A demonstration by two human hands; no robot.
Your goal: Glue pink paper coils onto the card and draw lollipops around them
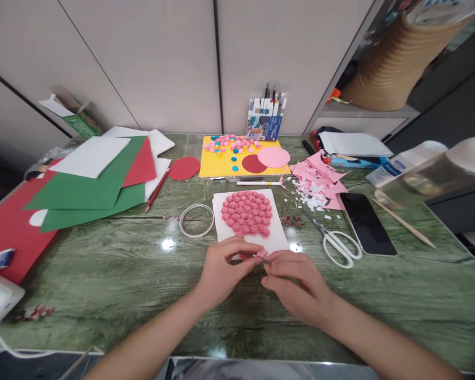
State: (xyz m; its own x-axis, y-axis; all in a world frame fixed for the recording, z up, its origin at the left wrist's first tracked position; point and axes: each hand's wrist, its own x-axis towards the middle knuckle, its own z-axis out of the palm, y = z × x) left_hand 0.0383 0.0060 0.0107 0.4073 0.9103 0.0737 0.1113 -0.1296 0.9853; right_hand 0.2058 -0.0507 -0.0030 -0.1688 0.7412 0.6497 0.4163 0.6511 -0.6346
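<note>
My left hand pinches a small pink piece between thumb and forefinger, just over the near edge of a white paper sheet. Close against it, my right hand has thumb and fingertips pressed together at the same spot; what they grip is too small to make out. On the sheet, many small round pink pieces sit packed in a rounded cluster. A roll of clear tape lies left of the sheet, and scissors with white handles lie to its right.
Behind the sheet, a yellow card bears pink, blue and yellow bits plus paper circles. Pink paper scraps, a phone, a wooden stick and a bottle stand or lie right. Green card and a red pencil lie left.
</note>
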